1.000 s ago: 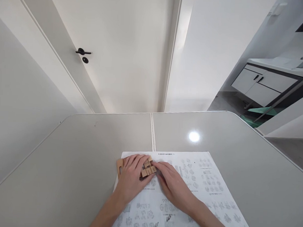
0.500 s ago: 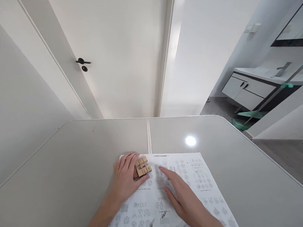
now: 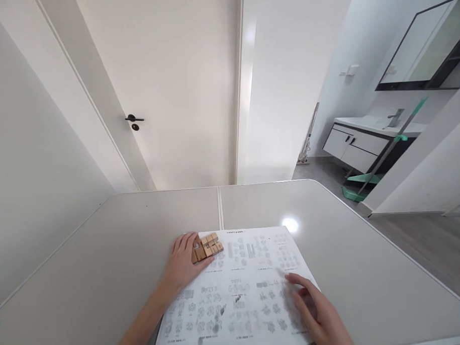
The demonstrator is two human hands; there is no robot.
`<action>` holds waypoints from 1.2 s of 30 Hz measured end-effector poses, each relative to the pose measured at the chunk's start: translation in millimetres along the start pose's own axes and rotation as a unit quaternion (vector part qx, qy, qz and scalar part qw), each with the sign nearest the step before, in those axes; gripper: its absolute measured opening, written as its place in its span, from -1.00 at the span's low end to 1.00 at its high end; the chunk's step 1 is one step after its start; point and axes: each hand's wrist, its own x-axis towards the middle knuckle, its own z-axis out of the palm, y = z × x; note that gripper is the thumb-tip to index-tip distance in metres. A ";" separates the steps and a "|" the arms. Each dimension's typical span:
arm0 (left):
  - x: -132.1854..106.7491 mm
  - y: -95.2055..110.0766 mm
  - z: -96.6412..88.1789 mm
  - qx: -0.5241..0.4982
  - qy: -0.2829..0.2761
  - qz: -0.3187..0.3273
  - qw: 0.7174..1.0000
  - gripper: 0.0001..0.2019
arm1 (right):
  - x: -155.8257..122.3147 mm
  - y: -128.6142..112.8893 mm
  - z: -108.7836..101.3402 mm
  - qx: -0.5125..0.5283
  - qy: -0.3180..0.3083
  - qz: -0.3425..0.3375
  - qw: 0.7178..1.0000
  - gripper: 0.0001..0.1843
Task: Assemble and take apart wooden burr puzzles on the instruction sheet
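A small cluster of wooden blocks, pale and darker brown, lies at the upper left of a large printed paper sheet. My left hand is curled around the left side of the blocks, its thumb stretched along their near side. Part of the cluster is hidden under those fingers. Over the sheet's right edge is my right hand, with thumb and fingers apart and nothing in them. Faint grey figures and a few dark smudges cover the sheet.
The sheet lies on a pale grey table with a seam across its far half. Beyond stands a white door with a black handle. At the right are a washbasin cabinet and a green dustpan with a long handle.
My right hand has moved right and toward me, from beside the blocks to the sheet's right edge. My left hand stays at the blocks, more of which now show. The view has shifted.
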 end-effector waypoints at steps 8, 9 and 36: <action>-3.5 4.6 -4.2 -0.006 0.012 0.008 1.000 -0.38 | 3.4 9.8 -1.0 0.054 -0.039 0.001 0.998 -0.54; -4.1 5.5 -5.0 -0.006 0.013 0.009 1.000 -0.38 | 2.7 8.1 -0.7 0.059 -0.039 0.002 0.997 -0.54; -25.9 12.4 -9.1 -0.068 0.032 0.012 0.997 -0.31 | 2.0 -4.4 -7.2 0.116 -0.041 -0.011 0.992 -0.52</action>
